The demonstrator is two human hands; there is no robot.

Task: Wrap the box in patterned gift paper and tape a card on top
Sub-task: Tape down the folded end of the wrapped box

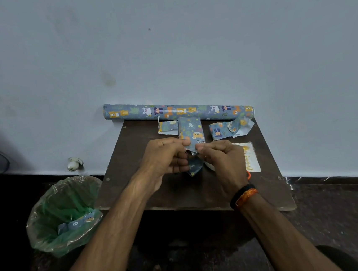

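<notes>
Pinched the near end flap of the wrapped box (pixel 191 132) with left hand (pixel 164 156) and right hand (pixel 221 155), fingers clamped on paper, probably to crease it; kept card (pixel 251 156) beside on tabletop (pixel 149 195), ready for taping.

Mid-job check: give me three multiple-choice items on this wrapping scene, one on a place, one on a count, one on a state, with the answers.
1. Where does the paper roll lie?
A. along the table's far edge by the wall
B. in the bin
C. on the floor

2. How many loose paper scraps lie on the table beside the box?
A. none
B. two
C. five

3. What are the left hand and right hand doing?
A. resting flat
B. pinching the paper flap at the box's near end
C. holding the card

Answers: 1 A, it lies against the wall. 2 B, one on each side of the box. 3 B, both hands' fingers meet on the flap; the card lies untouched.
</notes>
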